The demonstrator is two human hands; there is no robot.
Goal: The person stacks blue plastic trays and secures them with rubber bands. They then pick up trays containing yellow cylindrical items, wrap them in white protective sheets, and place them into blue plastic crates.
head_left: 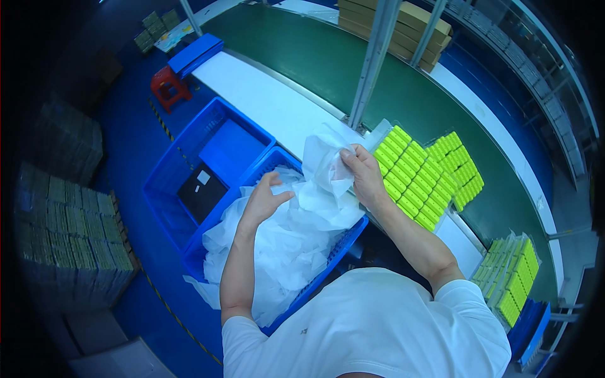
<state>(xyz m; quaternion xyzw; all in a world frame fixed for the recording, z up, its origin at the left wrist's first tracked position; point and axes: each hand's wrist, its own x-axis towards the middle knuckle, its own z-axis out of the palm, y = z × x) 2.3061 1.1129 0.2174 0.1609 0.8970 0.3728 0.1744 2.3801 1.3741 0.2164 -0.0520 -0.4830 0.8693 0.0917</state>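
My right hand (pixel 363 171) is closed on a crumpled white sheet (pixel 322 154), thin like paper or film, lifted over the edge of a blue crate (pixel 348 238). Loose white sheets (pixel 277 252) fill that crate in a heap. Above the heap, my left hand (pixel 266 200) has its fingers apart and holds nothing; the thumb points toward the raised sheet. Just right of my right hand, a tray of bright yellow-green pieces in rows (pixel 413 176) lies at the bench edge.
A second blue crate (pixel 165 189) stands to the left. Beyond the white ledge (pixel 252 85) runs a green conveyor belt (pixel 302 53) with a metal post (pixel 372 69). More yellow-green trays (pixel 513 277) are stacked at right. A red stool (pixel 169 88) and stacked bundles (pixel 69 233) stand left.
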